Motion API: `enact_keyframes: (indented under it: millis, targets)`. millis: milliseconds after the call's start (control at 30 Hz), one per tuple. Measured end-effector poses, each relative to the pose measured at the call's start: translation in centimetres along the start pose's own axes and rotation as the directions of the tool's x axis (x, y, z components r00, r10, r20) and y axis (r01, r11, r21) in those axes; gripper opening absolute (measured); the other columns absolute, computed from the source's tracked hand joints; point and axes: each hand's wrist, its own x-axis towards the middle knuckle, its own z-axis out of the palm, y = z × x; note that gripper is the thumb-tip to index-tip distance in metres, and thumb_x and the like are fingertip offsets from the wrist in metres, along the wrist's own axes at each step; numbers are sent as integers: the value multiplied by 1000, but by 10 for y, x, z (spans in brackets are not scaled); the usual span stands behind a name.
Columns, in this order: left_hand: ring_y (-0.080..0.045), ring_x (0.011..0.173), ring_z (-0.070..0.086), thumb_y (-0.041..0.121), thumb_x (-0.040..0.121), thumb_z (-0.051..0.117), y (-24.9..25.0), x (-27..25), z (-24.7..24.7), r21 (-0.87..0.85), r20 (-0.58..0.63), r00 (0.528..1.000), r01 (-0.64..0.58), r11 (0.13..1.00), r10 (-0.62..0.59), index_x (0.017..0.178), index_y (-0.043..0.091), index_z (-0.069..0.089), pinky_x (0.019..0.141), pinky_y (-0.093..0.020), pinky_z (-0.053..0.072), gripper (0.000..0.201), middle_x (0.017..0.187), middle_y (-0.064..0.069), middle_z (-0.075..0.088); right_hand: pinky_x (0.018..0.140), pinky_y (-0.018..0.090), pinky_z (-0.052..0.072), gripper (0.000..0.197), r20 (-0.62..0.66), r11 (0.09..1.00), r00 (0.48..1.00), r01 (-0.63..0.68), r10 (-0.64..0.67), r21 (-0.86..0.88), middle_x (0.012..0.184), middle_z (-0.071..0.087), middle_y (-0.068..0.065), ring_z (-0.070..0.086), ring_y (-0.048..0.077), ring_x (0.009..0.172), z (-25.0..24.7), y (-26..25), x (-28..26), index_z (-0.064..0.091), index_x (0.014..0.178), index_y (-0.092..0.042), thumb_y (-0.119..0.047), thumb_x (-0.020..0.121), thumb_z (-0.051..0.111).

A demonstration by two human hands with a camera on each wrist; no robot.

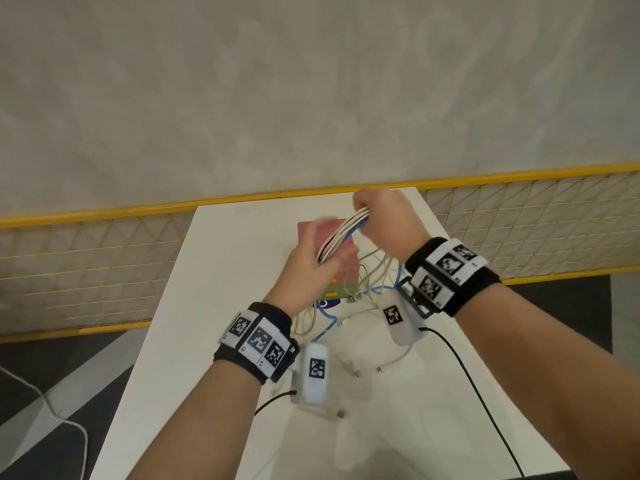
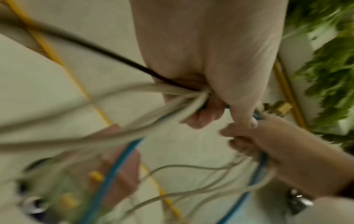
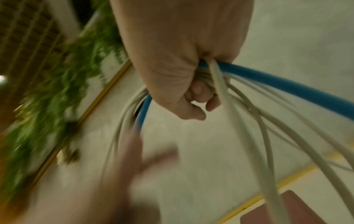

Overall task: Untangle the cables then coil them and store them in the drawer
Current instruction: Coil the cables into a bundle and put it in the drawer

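Both hands are up at frame centre, above the table (image 1: pixel 221 306). Right hand (image 1: pixel 384 216) is fisted round the cables (image 1: pixel 343 233), white strands plus a blue one. Left hand (image 1: pixel 311 261) is closed on the same bundle lower down. My read: the span is held taut between them so tangled loops hang free and can be sorted. Loose ends trail onto the table below. A pink box (image 1: pixel 332 251) sits behind the hands, contents hidden. No drawer visible.
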Motion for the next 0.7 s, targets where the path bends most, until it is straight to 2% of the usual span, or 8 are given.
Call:
enact_keyframes:
  millis: [67,167,233,333,433,500,533,700]
  targets:
    - [-3,62,54,35,97,54,-23,-9,-6,112,16,999,38,993,-40,93,27,60,58,-13,41,10,65,16,57,55,30,32,23,-122,987,984,-119,132,111,55,42,2,44,25,60,-8,19,4,44,63,-15,7,69,49]
    - [0,52,43,35,100,47,-38,-13,-11,241,-13,997,71,968,-70,79,24,58,50,-13,33,27,54,14,44,57,29,32,21,-17,980,980,-200,200,11,61,48,0,53,29,69,-4,41,-4,44,70,-17,-2,75,57]
    - [-11,55,40,34,102,43,-38,-6,-13,354,-29,997,74,932,-69,76,20,53,48,-18,29,30,58,9,43,82,37,39,31,91,957,961,-244,261,-159,94,61,5,57,31,100,4,47,-15,48,97,-20,-17,73,68]
    - [-22,60,43,30,103,40,-24,6,-10,479,-7,998,62,876,-67,74,13,48,51,-30,31,34,61,1,45,113,61,9,95,143,891,988,9,63,-454,152,26,14,13,33,145,17,36,-30,20,146,-19,-27,68,76]
    - [-29,69,56,29,102,42,-3,13,1,516,82,996,-23,856,-23,90,9,59,62,-38,42,29,73,-8,60,113,56,20,72,191,841,933,357,-304,-407,124,57,14,46,36,128,44,12,-35,40,132,-15,-4,67,67]
    - [-20,72,61,29,101,44,4,11,3,485,144,989,-102,869,35,100,16,62,67,-35,46,22,77,0,64,81,38,46,34,197,916,943,313,-269,-251,86,65,12,64,35,87,43,5,-31,53,106,-8,1,74,60]
    - [-12,69,58,31,101,46,2,9,2,449,165,984,-130,884,61,101,22,61,65,-29,45,18,75,7,62,67,31,40,22,226,945,954,247,-199,-214,80,65,12,63,34,78,36,4,-28,56,99,-7,1,79,55]
    - [-18,75,61,38,99,44,-33,-4,-14,331,158,984,-128,935,79,106,19,56,68,-32,48,23,82,-3,64,59,26,33,24,23,999,999,42,-42,33,63,54,2,50,24,62,4,18,-24,65,86,-10,6,77,49]
